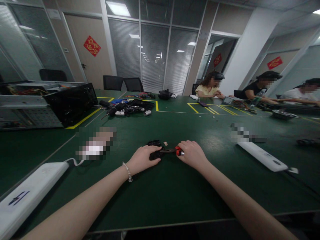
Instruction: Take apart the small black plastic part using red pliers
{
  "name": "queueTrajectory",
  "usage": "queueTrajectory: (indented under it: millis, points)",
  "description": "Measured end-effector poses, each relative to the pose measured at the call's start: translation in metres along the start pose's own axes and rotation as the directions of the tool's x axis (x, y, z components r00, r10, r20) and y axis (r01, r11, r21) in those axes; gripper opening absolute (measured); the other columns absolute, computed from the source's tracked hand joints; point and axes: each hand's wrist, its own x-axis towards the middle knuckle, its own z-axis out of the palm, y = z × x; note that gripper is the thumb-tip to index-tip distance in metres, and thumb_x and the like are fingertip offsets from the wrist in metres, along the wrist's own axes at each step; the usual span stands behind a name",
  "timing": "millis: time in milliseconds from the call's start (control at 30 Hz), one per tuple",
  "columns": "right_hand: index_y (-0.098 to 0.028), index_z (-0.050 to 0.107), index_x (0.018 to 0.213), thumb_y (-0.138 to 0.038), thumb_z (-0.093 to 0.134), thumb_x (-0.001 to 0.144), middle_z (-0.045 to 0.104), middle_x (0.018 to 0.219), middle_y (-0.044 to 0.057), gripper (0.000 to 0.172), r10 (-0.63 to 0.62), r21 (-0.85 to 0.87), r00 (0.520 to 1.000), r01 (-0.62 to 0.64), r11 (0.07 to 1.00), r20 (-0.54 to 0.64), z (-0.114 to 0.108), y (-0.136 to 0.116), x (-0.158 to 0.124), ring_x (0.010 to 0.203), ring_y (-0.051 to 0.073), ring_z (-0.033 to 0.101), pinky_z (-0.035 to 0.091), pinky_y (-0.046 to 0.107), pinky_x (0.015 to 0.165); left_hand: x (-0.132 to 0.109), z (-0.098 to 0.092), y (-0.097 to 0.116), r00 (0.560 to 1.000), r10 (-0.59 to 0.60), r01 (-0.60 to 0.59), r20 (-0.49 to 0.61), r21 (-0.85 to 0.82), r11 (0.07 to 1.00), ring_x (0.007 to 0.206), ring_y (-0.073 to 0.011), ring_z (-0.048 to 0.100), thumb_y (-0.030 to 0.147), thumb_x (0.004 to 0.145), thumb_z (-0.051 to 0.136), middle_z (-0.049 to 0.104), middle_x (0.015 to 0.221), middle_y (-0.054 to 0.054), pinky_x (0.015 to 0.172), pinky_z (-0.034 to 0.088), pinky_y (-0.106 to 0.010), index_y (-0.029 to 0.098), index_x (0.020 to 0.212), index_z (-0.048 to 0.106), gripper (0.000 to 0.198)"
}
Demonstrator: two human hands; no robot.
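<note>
My left hand [145,157] is closed around a small black part [155,154], thumb in front and fingers behind; its exact kind is too dark to make out. My right hand [191,152] grips the red handles of a pair of pliers [169,151]. The jaws of the pliers point left and meet the black part at my left fingertips. Just behind lies another black piece [153,142], partly hidden by my left hand. A small pale chip [165,143] rests on the table beside it.
The green table [175,200] carries a white power strip [37,190] at left and another power strip [262,155] at right. An open computer case [72,105] stands far left. Tools and black parts [130,106] lie beyond my hands. Several people sit at the far right.
</note>
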Motion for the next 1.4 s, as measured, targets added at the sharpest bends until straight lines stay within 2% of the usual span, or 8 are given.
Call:
queueTrajectory:
  millis: [433,833,1400]
  points:
    - [-0.017,0.059,0.085,-0.031,0.052,0.073,0.061,0.081,0.005,0.019,-0.01,0.001,1.0,0.01,1.0,-0.023,0.0031,0.0018,-0.0001,0.073,0.017,0.053,0.038,0.029,0.066,0.0,-0.0008,-0.0008,1.0,-0.007,0.007,0.008,-0.005,1.0,0.102,-0.0232,0.052,0.041,0.076,0.054,0.056,0.117,-0.002,0.084,0.041,-0.038,0.027,0.121,0.046,0.048]
    - [-0.017,0.059,0.085,-0.031,0.05,0.074,0.061,0.082,0.006,0.02,-0.003,0.008,1.0,0.003,1.0,0.004,-0.0003,0.0005,0.0,0.074,0.017,0.053,0.037,0.028,0.065,0.0009,0.0003,0.0001,1.0,0.002,-0.002,-0.005,-0.004,1.0,0.104,-0.0224,0.052,0.039,0.076,0.055,0.056,0.118,-0.002,0.087,0.04,-0.036,0.026,0.12,0.048,0.047]
    - [-0.018,0.058,0.086,-0.032,0.052,0.073,0.06,0.084,0.005,0.02,-0.002,0.052,0.999,0.005,0.999,-0.053,0.0021,0.0021,-0.0014,0.076,0.017,0.051,0.038,0.03,0.068,0.0001,-0.0015,0.0007,1.0,-0.01,0.01,0.002,0.0,1.0,0.103,-0.0223,0.052,0.042,0.076,0.054,0.056,0.118,-0.001,0.085,0.041,-0.036,0.027,0.12,0.048,0.047]
